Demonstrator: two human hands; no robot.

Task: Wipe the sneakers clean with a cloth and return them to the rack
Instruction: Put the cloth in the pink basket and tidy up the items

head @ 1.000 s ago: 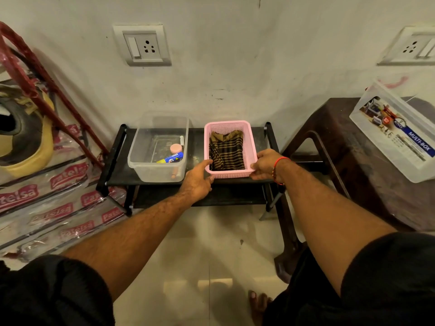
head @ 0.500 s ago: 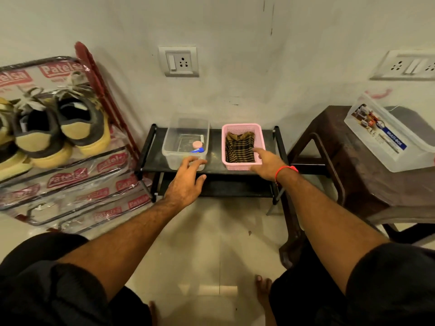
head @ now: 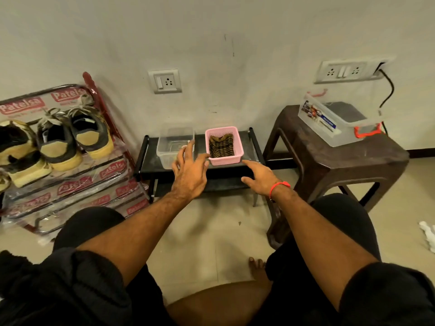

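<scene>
Against a scuffed white wall, a low black shelf [head: 150, 171] carries a pink basket [head: 224, 158] holding the cloth [head: 221, 145], a folded brown-and-black check, untouched. Both hands have drawn back from the basket they flanked a second ago: the left hand [head: 188, 175] hovers before it with fingers spread, the right hand [head: 261, 176] beside it, fingers relaxed, each holding nothing. The pull-back suggests wiping has not begun. The sneakers [head: 73, 137], grey with yellow heels and seemingly scuffed, sit on the red rack [head: 94, 90] at left. A clear tub [head: 164, 156] stands beside the basket; a brown stool [head: 329, 165] at right.
</scene>
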